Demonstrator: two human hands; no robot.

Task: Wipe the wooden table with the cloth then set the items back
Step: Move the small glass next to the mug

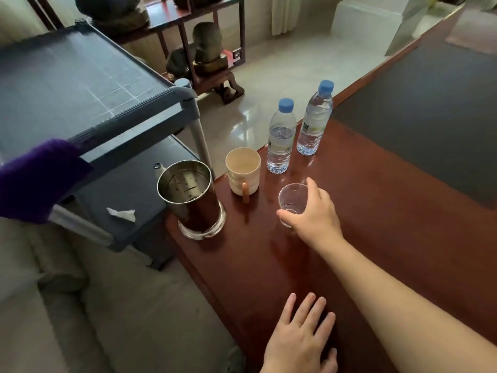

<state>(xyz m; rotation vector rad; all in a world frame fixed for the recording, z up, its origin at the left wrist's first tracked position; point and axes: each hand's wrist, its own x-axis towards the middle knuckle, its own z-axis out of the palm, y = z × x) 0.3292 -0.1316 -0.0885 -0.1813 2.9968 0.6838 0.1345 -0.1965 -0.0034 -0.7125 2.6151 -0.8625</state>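
Head view: right hand [313, 211] grips clear plastic cup [291, 201] (glossy wooden table [376, 211]).

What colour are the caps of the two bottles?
Blue, on both bottles; the head view shows it.

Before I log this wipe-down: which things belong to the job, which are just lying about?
Job: wooden table, purple cloth, clear cup in right hand, mug, two water bottles, steel pot.
Lying about: cart, tissue, display shelf.

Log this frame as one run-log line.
phase: setting items back | right hand: grips clear plastic cup on wooden table | left hand: flat on table | purple cloth: on cart
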